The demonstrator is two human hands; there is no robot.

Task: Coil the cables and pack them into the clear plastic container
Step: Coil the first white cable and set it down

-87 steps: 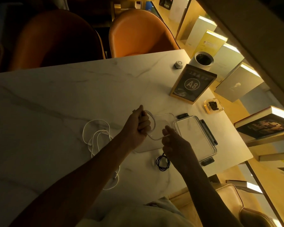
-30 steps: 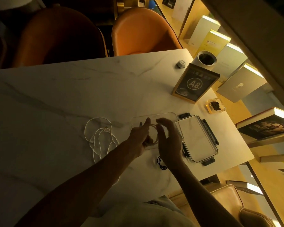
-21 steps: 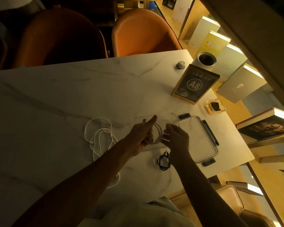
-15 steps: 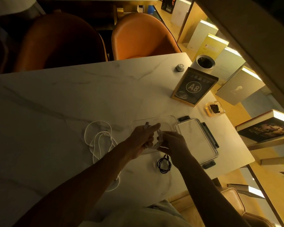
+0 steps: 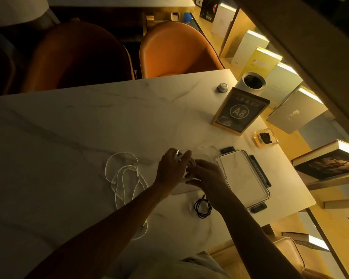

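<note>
The clear plastic container (image 5: 207, 151) lies on the marble table, mostly hidden under both hands. My left hand (image 5: 172, 169) grips a coiled white cable (image 5: 177, 156) over it, a plug end showing between the fingers. My right hand (image 5: 207, 177) pinches the same coil from the right, touching the left hand. The container's lid (image 5: 243, 178) with dark clips lies just to the right. A loose white cable (image 5: 125, 178) sprawls to the left. A small coiled black cable (image 5: 203, 207) rests near the table's front, under my right wrist.
A framed "A8" sign (image 5: 240, 111), a small glass dish (image 5: 265, 137), a white cup (image 5: 252, 82) and a small round object (image 5: 222, 87) stand at the far right. Two orange chairs (image 5: 175, 51) sit behind the table. Books line the shelves on the right.
Both hands have come together over the container, tightening the white cable into a smaller coil. The view has shifted slightly.
</note>
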